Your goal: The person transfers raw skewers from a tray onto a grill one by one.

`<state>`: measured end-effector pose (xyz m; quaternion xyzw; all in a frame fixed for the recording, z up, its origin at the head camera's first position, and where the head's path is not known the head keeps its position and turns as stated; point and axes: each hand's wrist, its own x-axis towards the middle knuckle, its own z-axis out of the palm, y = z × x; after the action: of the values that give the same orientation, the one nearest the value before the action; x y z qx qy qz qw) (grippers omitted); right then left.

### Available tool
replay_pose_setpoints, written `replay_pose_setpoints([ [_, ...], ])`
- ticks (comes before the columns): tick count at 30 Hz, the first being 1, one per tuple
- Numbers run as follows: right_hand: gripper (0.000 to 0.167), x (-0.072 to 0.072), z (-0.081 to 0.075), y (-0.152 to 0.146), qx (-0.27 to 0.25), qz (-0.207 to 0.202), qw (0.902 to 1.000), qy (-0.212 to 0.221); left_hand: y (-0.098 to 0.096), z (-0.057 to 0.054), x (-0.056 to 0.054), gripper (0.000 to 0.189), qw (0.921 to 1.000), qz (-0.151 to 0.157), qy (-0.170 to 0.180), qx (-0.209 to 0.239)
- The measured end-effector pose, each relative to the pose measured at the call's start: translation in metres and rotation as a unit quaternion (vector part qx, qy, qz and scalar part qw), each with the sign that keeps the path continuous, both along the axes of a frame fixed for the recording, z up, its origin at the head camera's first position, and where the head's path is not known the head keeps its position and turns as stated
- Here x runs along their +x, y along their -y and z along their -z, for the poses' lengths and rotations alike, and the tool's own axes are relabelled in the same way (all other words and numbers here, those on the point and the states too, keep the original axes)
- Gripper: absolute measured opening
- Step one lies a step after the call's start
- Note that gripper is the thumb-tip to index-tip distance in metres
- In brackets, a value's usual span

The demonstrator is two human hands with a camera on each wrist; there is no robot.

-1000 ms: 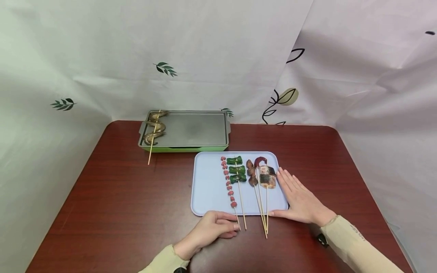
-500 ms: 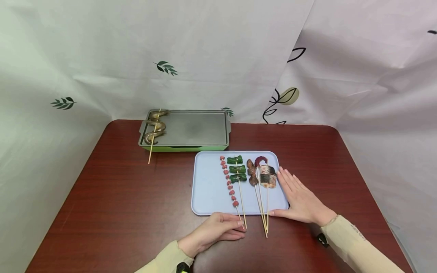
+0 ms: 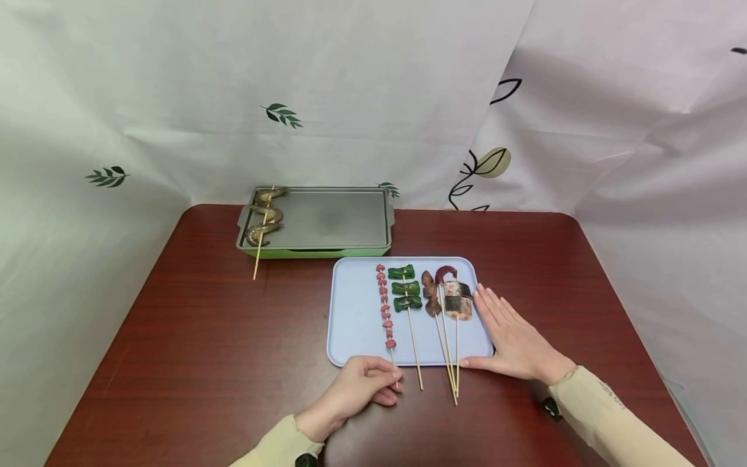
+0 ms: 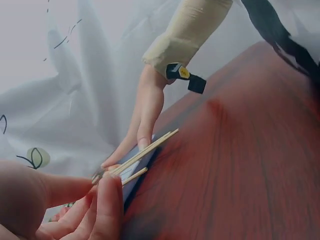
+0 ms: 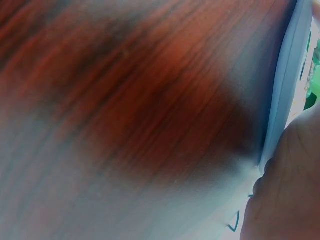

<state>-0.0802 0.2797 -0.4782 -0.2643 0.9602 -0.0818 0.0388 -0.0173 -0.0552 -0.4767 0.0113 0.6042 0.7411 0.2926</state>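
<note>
My left hand point(image 3: 358, 389) pinches the stick end of a skewer of small red pieces point(image 3: 385, 308) between thumb and fingers, just past the front edge of the light blue tray point(image 3: 353, 308). The red pieces lie along the tray. My right hand point(image 3: 516, 344) rests with straight fingers along the tray's right edge, thumb at the front rim. Between the hands are a green pepper skewer point(image 3: 405, 288), a skewer of brown chunks point(image 3: 430, 293), a dark red curled tentacle skewer point(image 3: 446, 272) and a skewer of fish pieces point(image 3: 458, 299). Their sticks point(image 4: 155, 144) jut over the front.
Behind the tray to the left stands a grey griddle point(image 3: 332, 217) with a green base. A shrimp skewer point(image 3: 266, 215) lies on its left side, stick hanging over the front. White patterned cloth point(image 3: 373, 97) encloses the brown wooden table point(image 3: 216, 344).
My left hand shifted right with the red skewer's end, close to the green pepper stick, then back left, leaving the skewer straighter. The right hand has stayed at the tray's edge.
</note>
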Motion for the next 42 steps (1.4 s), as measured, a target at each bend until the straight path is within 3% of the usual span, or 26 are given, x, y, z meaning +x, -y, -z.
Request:
replay_pose_setpoints([
  [5,0.127,-0.001,-0.001,0.0,0.003,0.001,1.0,0.003,0.009,-0.002,-0.001,0.025,0.9992,-0.022,-0.03,-0.018],
  [12,0.127,0.0,0.0,0.0,0.004,0.005,0.9999,0.01,0.019,-0.009,-0.001,0.033,0.9984,-0.049,-0.02,-0.017],
  [24,0.127,0.0,0.0,0.0,0.004,0.004,1.0,0.003,0.037,-0.029,-0.009,0.034,0.9966,-0.057,-0.046,-0.036],
  [29,0.127,0.0,0.0,0.001,0.006,0.004,1.0,0.001,0.048,-0.039,-0.021,0.032,0.991,-0.091,-0.073,-0.066],
  [36,0.128,0.0,0.0,0.001,0.009,0.004,1.0,0.001,0.069,-0.05,-0.043,0.029,0.9754,-0.152,-0.101,-0.125],
  [42,0.128,0.0,0.0,0.001,0.007,0.005,1.0,0.002,0.091,-0.059,-0.066,0.032,0.9645,-0.185,-0.132,-0.134],
])
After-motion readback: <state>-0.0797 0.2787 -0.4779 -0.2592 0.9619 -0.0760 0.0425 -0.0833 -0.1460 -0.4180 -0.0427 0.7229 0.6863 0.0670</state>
